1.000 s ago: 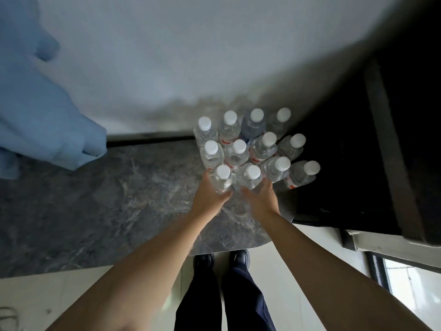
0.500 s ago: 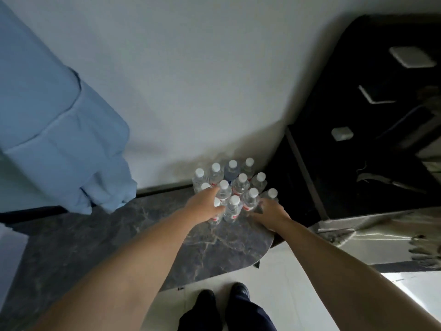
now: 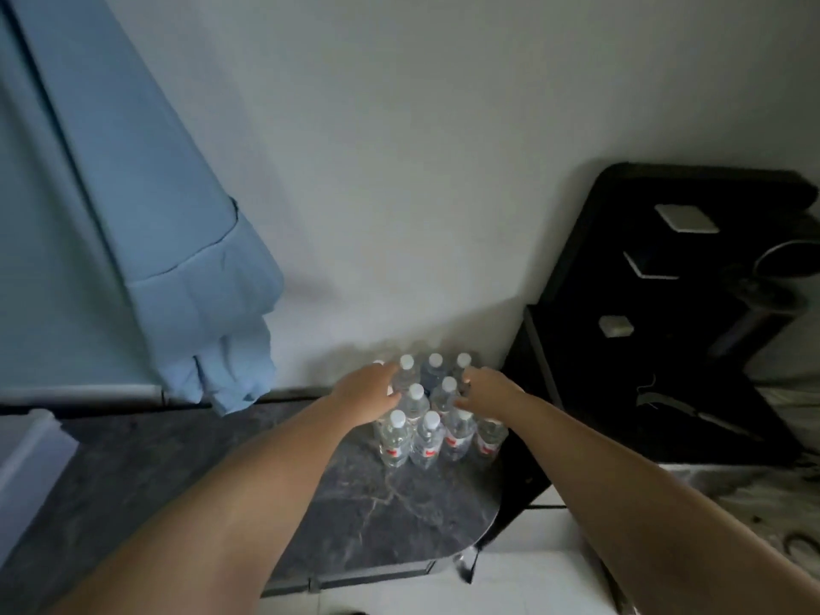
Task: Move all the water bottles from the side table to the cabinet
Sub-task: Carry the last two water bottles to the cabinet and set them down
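Several clear water bottles (image 3: 427,439) with white caps and red labels stand bunched at the right end of a dark marble side table (image 3: 381,512). My left hand (image 3: 367,395) lies over the left side of the bunch, its fingers curled around the top of a bottle that it mostly hides. My right hand (image 3: 487,389) reaches in from the right, thumb and fingers closed around the neck of a middle-row bottle. The front row of bottles stands untouched below both hands. A black cabinet (image 3: 590,370) stands right beside the table.
Blue fabric (image 3: 177,268) hangs against the white wall at the left, down to the table's back edge. A white box (image 3: 31,463) sits at the far left. Small white items (image 3: 685,218) lie on the cabinet's dark top. Pale floor shows below the table.
The view has tilted up and pulled back, so the bunch looks farther away. Both hands have moved from the front bottles up to the middle rows of the bunch.
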Motion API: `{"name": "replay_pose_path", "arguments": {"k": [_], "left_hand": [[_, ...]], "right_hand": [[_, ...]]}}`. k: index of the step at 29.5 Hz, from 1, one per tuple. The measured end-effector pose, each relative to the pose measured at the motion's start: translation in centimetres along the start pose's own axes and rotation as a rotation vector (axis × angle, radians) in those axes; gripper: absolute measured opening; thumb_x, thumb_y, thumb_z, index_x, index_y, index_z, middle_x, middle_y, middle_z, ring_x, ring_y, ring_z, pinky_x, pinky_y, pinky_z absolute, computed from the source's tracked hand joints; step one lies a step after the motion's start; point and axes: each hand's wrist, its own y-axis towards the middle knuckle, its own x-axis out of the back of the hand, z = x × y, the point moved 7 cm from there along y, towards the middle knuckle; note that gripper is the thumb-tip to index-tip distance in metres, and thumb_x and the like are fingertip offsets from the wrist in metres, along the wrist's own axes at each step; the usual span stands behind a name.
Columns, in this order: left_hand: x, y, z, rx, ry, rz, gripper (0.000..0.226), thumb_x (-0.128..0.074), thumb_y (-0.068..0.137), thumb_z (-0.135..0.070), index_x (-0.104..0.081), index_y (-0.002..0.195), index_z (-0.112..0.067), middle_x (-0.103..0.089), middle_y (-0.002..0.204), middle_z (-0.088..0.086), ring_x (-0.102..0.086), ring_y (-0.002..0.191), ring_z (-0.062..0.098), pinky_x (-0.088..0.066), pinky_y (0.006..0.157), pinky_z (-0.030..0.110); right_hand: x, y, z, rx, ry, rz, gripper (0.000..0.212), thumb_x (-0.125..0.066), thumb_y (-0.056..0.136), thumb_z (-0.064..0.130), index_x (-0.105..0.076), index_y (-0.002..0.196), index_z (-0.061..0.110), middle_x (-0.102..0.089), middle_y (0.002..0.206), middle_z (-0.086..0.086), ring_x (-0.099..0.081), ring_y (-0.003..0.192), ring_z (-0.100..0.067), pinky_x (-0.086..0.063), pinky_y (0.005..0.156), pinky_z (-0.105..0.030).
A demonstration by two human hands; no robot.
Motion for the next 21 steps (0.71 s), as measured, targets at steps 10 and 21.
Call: {"name": "replay_pose_path", "arguments": {"k": [10, 21], "left_hand": [[-1.7, -7.0, -3.3, 0.246, -0.074, -0.146, 0.043, -0.051, 0.094, -0.033, -0.045, 0.132, -0.015, -0.06, 0.126, 0.008, -0.06, 0.11, 0.027, -0.05, 0.086, 0.037], [-3.7, -25.4, 3.6, 0.727, -0.202, -0.243, 0.047, -0.051, 0.094, -0.039, -0.043, 0.136, -0.019, -0.057, 0.131, 0.005, -0.058, 0.115, 0.024, -0.048, 0.089, 0.036]], "right_hand": [[-0.3, -2.2, 1.8, 0.36, -0.238, 0.044, 0.041, -0.055, 0.095, 0.032, -0.057, 0.127, 0.006, -0.06, 0.129, -0.013, -0.059, 0.116, -0.029, -0.041, 0.083, -0.029], [-7.7, -10.3, 16.0, 0.756, -0.483, 0.134, 0.044, -0.056, 0.091, 0.037, -0.059, 0.124, 0.008, -0.061, 0.128, -0.011, -0.058, 0.116, -0.029, -0.048, 0.095, -0.035]]}}
